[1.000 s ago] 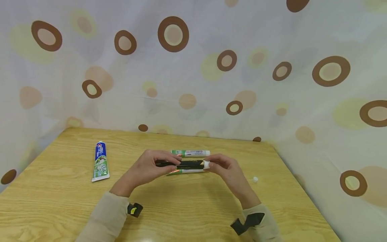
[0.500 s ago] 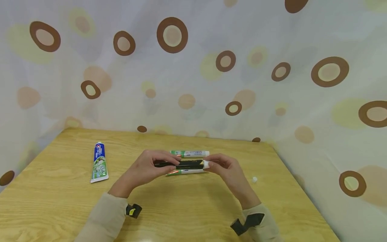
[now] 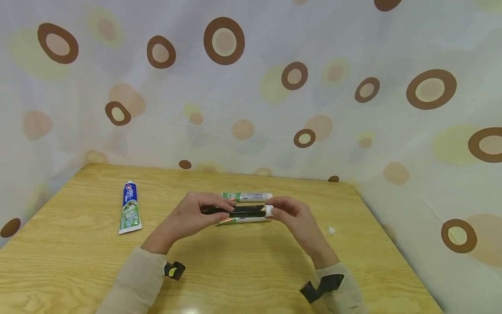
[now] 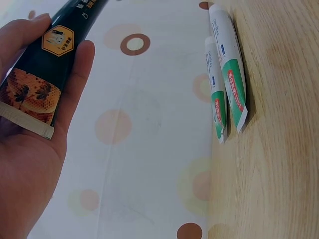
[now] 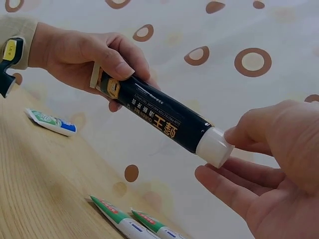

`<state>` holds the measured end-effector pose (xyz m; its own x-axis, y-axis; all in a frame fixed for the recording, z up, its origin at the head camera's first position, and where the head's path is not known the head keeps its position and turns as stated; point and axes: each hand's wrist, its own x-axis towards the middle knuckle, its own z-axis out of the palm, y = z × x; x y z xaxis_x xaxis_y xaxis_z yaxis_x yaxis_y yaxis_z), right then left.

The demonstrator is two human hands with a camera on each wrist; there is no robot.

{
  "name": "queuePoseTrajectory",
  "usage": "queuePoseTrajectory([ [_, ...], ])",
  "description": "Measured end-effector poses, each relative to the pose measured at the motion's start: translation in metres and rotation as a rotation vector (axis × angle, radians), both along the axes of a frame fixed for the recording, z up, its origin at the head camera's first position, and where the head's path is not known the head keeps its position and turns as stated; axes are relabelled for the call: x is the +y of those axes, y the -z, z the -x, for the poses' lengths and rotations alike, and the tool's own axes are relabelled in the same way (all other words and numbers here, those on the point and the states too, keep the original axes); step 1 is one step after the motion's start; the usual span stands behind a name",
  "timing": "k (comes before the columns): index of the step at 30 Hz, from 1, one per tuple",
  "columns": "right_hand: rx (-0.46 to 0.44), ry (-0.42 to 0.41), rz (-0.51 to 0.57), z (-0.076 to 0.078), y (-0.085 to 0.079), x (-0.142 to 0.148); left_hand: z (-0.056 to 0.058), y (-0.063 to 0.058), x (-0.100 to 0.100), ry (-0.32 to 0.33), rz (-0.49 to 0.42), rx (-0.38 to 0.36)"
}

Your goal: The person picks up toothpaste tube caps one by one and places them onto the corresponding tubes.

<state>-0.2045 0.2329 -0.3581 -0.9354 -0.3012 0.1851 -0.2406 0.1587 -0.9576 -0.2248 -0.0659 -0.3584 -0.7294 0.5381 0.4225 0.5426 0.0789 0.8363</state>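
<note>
My left hand (image 3: 192,216) grips a black toothpaste tube (image 3: 247,211) near its flat crimped end, thumb on one side and fingers on the other. The tube lies sideways above the table, and its honeycomb-and-bee print (image 4: 35,94) shows in the left wrist view. At the tube's other end is a white screw cap (image 5: 214,147). My right hand (image 3: 296,218) pinches this cap between thumb and fingertips. Two white-and-green toothpaste tubes (image 4: 229,64) lie side by side on the table, partly behind the held tube in the head view.
A blue-and-green toothpaste tube (image 3: 130,208) lies at the left of the wooden table (image 3: 243,270). One small white cap (image 3: 331,230) sits on the right side. Behind the table hangs a pale sheet (image 3: 251,96) with brown ring patterns.
Both hands stay nearly in place on the tube and its cap. The right fingers have shifted slightly, and more of the white cap shows. The head view has moved a little.
</note>
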Motion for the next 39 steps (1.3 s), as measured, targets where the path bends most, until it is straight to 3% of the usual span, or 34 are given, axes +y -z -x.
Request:
queuePoseTrajectory([
  [4, 0.025, 0.009, -0.007, 0.0003, 0.0003, 0.0004, -0.0003, -0.0003, 0.0004, 0.002, -0.003, -0.002],
  [13, -0.036, -0.023, 0.0, -0.0014, 0.0002, 0.0024, -0.0006, -0.0008, 0.0007, 0.006, 0.007, 0.001],
  [22, 0.009, 0.06, -0.041, -0.0028, 0.0, 0.0004, -0.0006, -0.0009, 0.0002, 0.01, 0.013, -0.001],
  [31, -0.033, 0.01, 0.012, -0.0025, -0.0009, 0.0007, -0.0019, -0.0004, 0.0009, -0.005, 0.025, -0.005],
  [39, -0.017, 0.057, -0.022, -0.0016, -0.0008, 0.0016, -0.0014, 0.0004, 0.0017, -0.005, 0.026, -0.007],
])
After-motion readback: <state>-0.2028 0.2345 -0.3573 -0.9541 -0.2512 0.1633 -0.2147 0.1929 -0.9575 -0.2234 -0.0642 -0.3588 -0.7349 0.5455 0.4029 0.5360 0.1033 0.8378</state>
